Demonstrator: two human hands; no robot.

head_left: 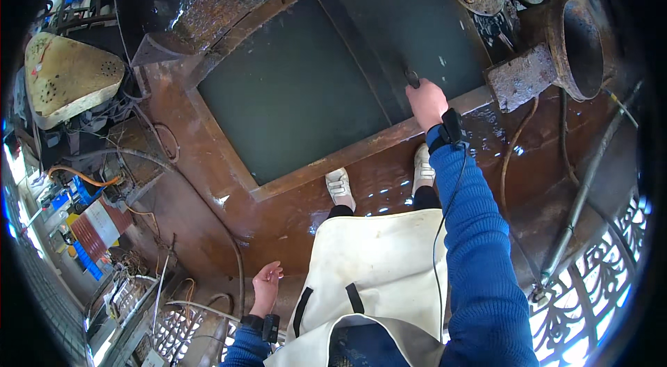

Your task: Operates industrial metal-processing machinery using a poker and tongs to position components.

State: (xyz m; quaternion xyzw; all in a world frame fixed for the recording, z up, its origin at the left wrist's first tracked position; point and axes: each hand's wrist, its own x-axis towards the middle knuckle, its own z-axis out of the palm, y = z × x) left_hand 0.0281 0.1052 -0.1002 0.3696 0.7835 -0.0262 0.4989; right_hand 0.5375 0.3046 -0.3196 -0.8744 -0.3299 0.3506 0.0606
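Observation:
My right hand point(426, 100) is stretched out over the near right edge of a rectangular tank of murky grey-green water point(292, 89). Its fingers are closed round a dark, rounded handle point(412, 78), whose far end I cannot make out. Under the surface, a dark bar point(351, 54) runs across the tank near that hand. Low beside the apron, my left hand point(267, 286) hangs with its fingers loosely curled and apart, holding nothing that I can see. A pale cream apron point(379, 256) covers my front.
A rusty metal rim point(333, 153) borders the tank, and wet brown floor point(292, 228) lies around my white shoes point(340, 186). A rusted pipe flange point(580, 47) stands at the right. Hoses point(208, 210) trail on the left, near a yellowish machine cover point(73, 78). Ornamental grating point(590, 283) shows lower right.

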